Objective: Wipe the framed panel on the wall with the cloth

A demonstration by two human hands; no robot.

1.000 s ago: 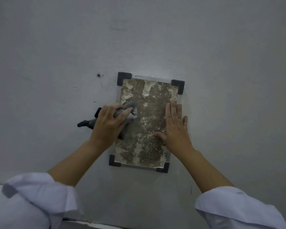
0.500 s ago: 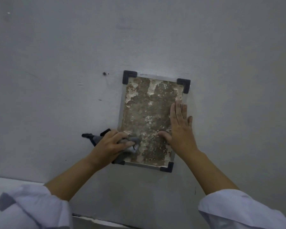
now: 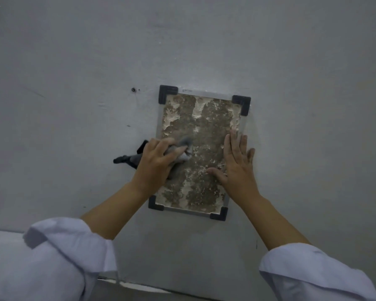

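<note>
A framed panel (image 3: 204,118) hangs on the grey wall, with dark corner brackets and a mottled brown and white surface. My left hand (image 3: 156,164) grips a grey cloth (image 3: 182,149) and presses it against the panel's left middle. A tail of the cloth sticks out to the left over the wall. My right hand (image 3: 237,168) lies flat, fingers spread, on the panel's right side.
A small screw hole (image 3: 133,89) marks the wall left of the panel's top corner. A pale ledge (image 3: 4,235) runs along the lower left. White sleeves cover both forearms at the bottom of the view.
My left hand with the cloth went down to the panel's lower left corner and has come back up to its middle. My right hand has stayed flat on the right side.
</note>
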